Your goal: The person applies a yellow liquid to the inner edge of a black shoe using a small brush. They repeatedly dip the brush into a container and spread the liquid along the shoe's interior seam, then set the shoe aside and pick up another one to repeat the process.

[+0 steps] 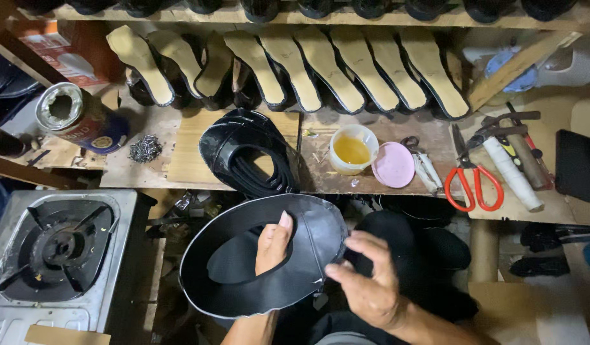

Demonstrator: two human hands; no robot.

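Note:
A large black leather shoe upper point(244, 284), oval with an open middle, is held over my lap. My left hand point(272, 243) reaches up through its opening, fingers resting on the inner edge. The thumb and fingers of my right hand point(368, 281) pinch the upper's right rim near a seam. A stack of similar black uppers point(250, 153) lies on the workbench just beyond.
A row of shoe lasts with tan insoles point(320, 67) lines the back. On the bench point(180, 163) sit a cup of yellow glue point(352, 150), a pink lid point(393, 165), red scissors point(474, 182), hammers point(522, 144), a tin can point(81, 118) and nails point(145, 148). A gas stove point(55, 252) stands at left.

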